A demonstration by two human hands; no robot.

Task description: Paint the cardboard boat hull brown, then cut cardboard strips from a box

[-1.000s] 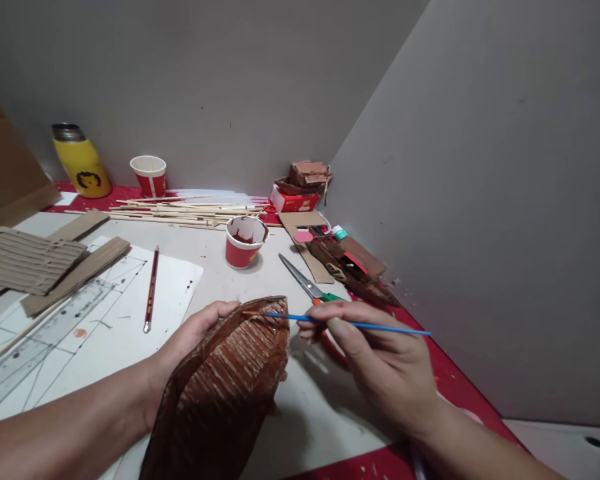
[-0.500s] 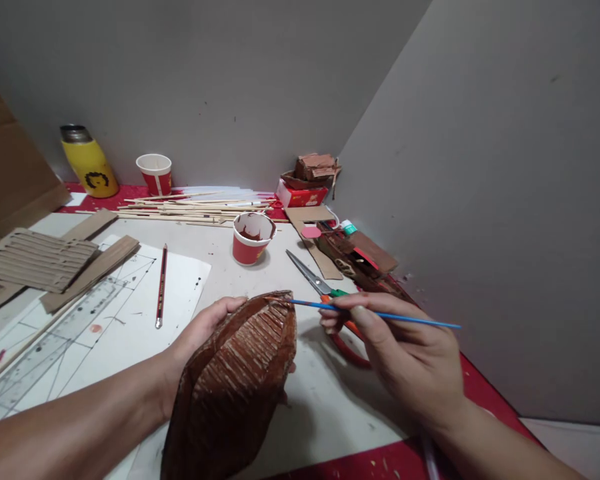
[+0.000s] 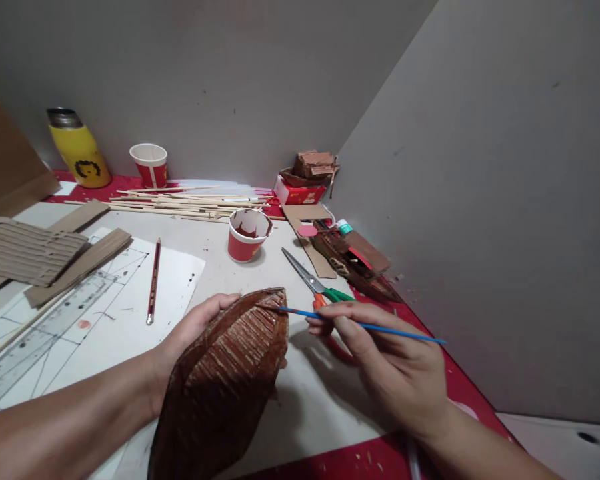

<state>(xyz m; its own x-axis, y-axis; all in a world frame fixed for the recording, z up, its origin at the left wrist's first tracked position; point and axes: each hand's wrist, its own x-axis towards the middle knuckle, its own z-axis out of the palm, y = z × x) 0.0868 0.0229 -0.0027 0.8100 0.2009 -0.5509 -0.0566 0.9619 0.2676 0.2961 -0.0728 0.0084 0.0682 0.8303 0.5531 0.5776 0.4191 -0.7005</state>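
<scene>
My left hand (image 3: 193,340) grips a brown-painted cardboard model boat (image 3: 230,367) from its left side and underneath. The boat's ribbed inside faces me, its pointed end tilted up and away; several fingers are hidden behind the hull. Between thumb and fingers my right hand (image 3: 385,367) pinches a thin blue paintbrush (image 3: 370,326). Its tip touches the ribbed inside close to the pointed end. Beyond the boat stands a red and white paper cup (image 3: 247,243) smeared with brown paint. Scissors (image 3: 307,275) with orange and green handles lie partly behind my right hand.
At left lie cardboard strips (image 3: 80,267), a clear ruler (image 3: 65,333) and a pencil (image 3: 154,280) on drawn paper. Wooden sticks (image 3: 190,205), another paper cup (image 3: 150,167) and a yellow bottle (image 3: 83,153) are at the back. A brown model boat (image 3: 347,263) lies beside the right wall.
The brush tip has shifted slightly along the inside of the boat near its point. Both hands and the boat appear a little farther left, as the whole view has shifted slightly.
</scene>
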